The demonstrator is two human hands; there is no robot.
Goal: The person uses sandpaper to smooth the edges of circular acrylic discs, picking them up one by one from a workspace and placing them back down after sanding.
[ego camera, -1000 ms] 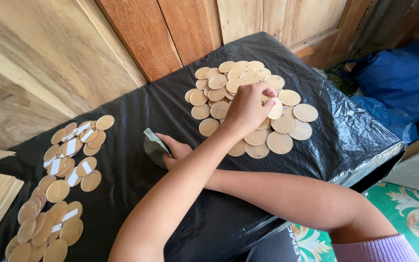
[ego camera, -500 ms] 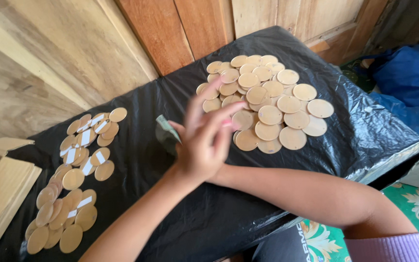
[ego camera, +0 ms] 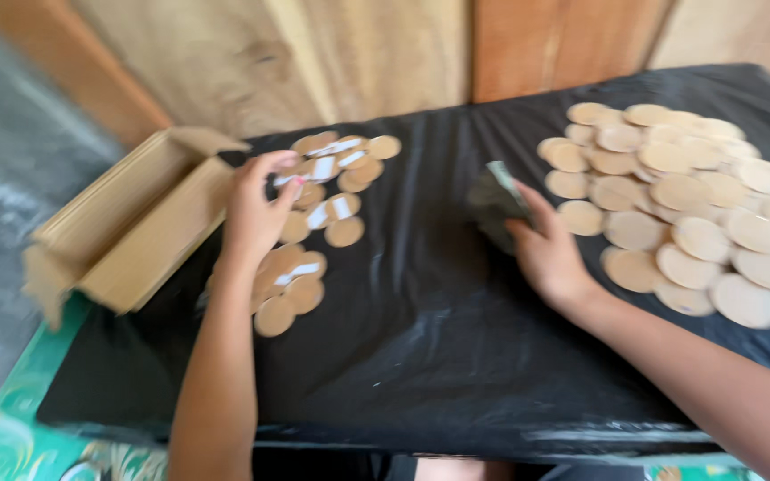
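The left hand [ego camera: 256, 214] reaches forward over the near-left heap of round wooden discs with white strips [ego camera: 318, 214], fingers curled down onto the discs at the heap's far-left edge; blur hides whether it pinches one, so its hold cannot be told. Just left of that heap lies an open cardboard box [ego camera: 126, 232], its flap almost touching the fingertips, leaving little room on that side. Right of the heap stretches a broad bare band of black plastic sheet [ego camera: 421, 330] running to the table's near edge. Across that band, the right hand [ego camera: 545, 254] rests palm down, fingers closed around a small greenish tape roll [ego camera: 496, 200]. Just beyond it, a large spread of plain wooden discs [ego camera: 688, 214] fills the sheet's right end.
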